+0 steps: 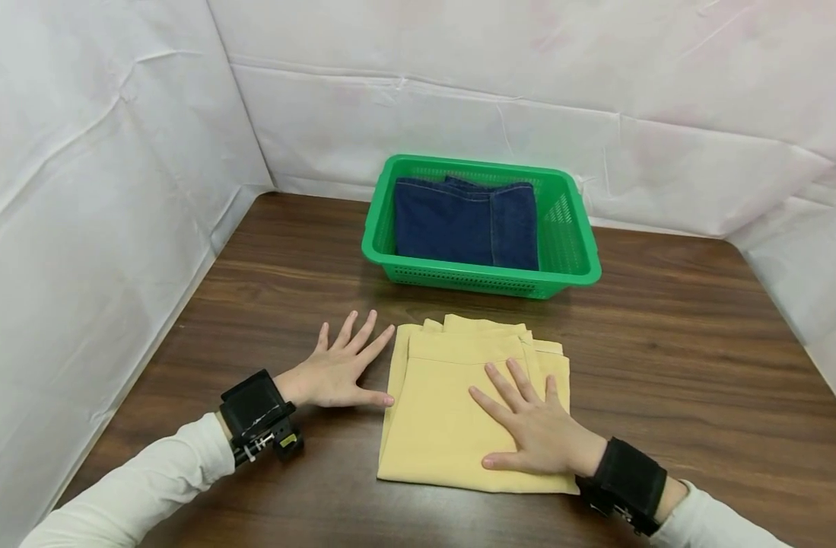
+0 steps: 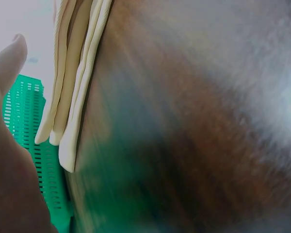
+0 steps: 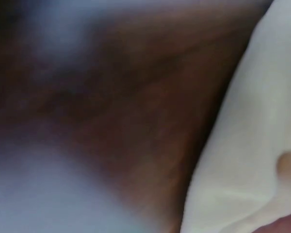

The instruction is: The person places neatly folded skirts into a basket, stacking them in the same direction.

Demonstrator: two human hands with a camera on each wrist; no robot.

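Observation:
A yellow garment point(image 1: 452, 411), folded into a layered rectangle with a stitched band near its far edge, lies on the table in the head view. My right hand point(image 1: 537, 430) rests on its right half, fingers spread. Just left of the garment is my left hand point(image 1: 335, 373), also with spread fingers; its thumb tip reaches the garment's left edge. In the left wrist view the folded layers point(image 2: 70, 97) show edge-on beyond the thumb point(image 2: 12, 58). The right wrist view shows pale yellow cloth point(image 3: 242, 145) close up, with most of the hand out of frame.
Behind the garment stands a green plastic basket point(image 1: 575, 251) with perforated walls. Folded dark blue denim point(image 1: 445, 224) lies inside it. The brown wood-grain table point(image 1: 698, 365) is bordered by white sheeting point(image 1: 527, 84) at the back and both sides.

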